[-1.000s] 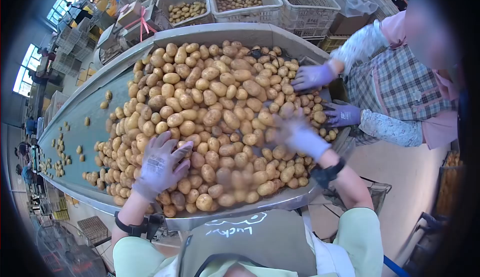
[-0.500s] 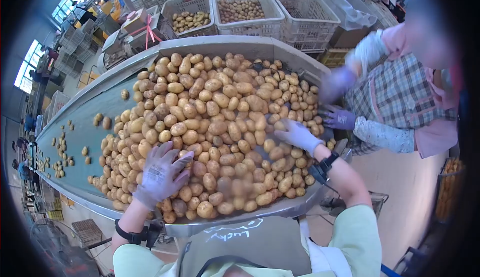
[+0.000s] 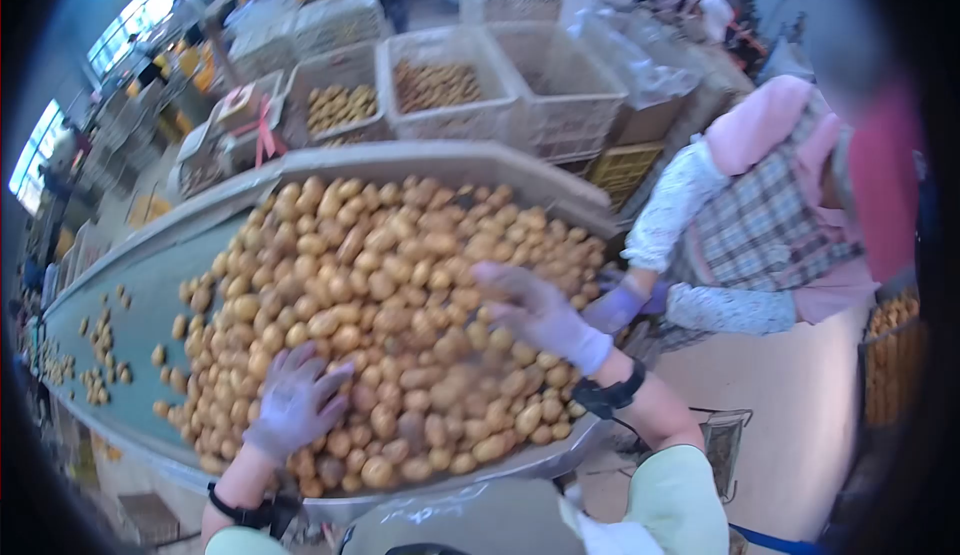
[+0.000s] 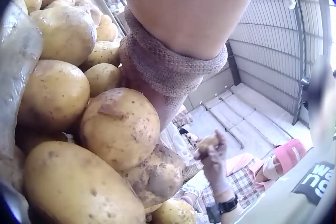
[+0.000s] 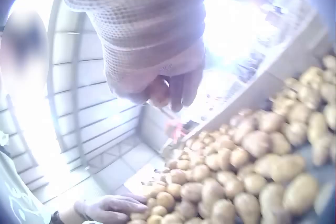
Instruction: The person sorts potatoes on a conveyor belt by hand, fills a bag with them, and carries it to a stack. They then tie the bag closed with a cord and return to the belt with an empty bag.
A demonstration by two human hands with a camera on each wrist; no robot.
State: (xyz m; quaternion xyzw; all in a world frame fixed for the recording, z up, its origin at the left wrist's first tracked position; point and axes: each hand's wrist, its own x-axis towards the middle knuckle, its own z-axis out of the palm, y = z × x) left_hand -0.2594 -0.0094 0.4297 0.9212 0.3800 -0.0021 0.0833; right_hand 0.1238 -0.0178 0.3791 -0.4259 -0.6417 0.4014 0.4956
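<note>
Potatoes (image 3: 370, 285) lie in a heap on the sorting table (image 3: 480, 160). My gloved left hand (image 3: 294, 405) rests on the heap's near left part with fingers spread; its cuff (image 4: 163, 66) shows above large potatoes (image 4: 121, 127) in the left wrist view. My gloved right hand (image 3: 545, 320) is raised over the right part of the heap. In the right wrist view this hand (image 5: 152, 50) has curled fingers round a small potato (image 5: 159, 92), and the left wrist view also shows a potato (image 4: 208, 142) in it.
Another person (image 3: 760, 205) in a plaid apron stands at the right end, gloved hands (image 3: 615, 307) by the heap's edge. White crates (image 3: 450, 105) stand behind the table's raised rim. Scattered potatoes (image 3: 100, 345) lie on the green belt (image 3: 145, 305) at left.
The head view has tilted, so the table appears lower. My right hand has lifted from the heap and moved left. My left hand stays on the potatoes. The other person's upper hand has moved down.
</note>
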